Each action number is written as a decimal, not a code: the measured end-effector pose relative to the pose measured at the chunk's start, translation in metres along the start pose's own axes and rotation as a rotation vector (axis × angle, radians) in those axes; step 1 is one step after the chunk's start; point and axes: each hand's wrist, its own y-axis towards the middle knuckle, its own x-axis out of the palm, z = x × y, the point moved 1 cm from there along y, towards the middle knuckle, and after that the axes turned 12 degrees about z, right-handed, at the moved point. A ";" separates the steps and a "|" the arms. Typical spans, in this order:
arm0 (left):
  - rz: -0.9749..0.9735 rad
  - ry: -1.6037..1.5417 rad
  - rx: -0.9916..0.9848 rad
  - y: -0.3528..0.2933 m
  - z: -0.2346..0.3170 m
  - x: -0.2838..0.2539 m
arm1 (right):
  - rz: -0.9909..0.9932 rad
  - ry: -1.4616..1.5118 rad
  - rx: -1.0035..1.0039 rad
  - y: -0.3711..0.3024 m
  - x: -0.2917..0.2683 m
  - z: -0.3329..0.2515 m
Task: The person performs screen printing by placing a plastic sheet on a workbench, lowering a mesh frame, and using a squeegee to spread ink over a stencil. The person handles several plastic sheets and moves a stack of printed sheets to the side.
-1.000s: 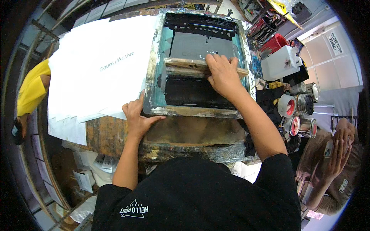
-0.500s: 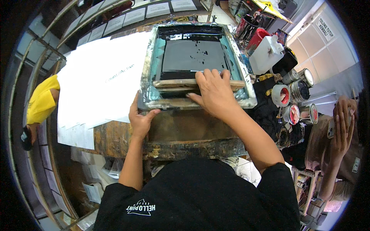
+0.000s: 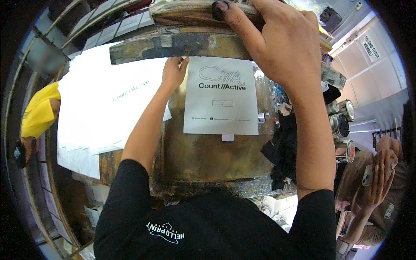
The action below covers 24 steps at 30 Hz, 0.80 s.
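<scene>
Yellow shirt (image 3: 40,113) at left, cans (image 3: 339,125) at right.

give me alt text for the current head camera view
A person's right hand holds a wooden squeegee by a raised frame; the left hand is near the top left corner of a printed white sheet on a stained table.

- Worktable (image 3: 112,167) was stained wood.
- Rack of bars (image 3: 49,203) stood left of worktable.
- Pale gridded panel (image 3: 357,78), with sign (image 3: 371,48), stood right of worktable, brightly lit.
- Pale floor (image 3: 282,205) showed beyond worktable's near right edge.
</scene>
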 end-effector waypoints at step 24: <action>0.833 0.328 -0.343 -0.167 -0.166 -0.314 | -0.047 -0.064 -0.003 -0.020 0.007 0.006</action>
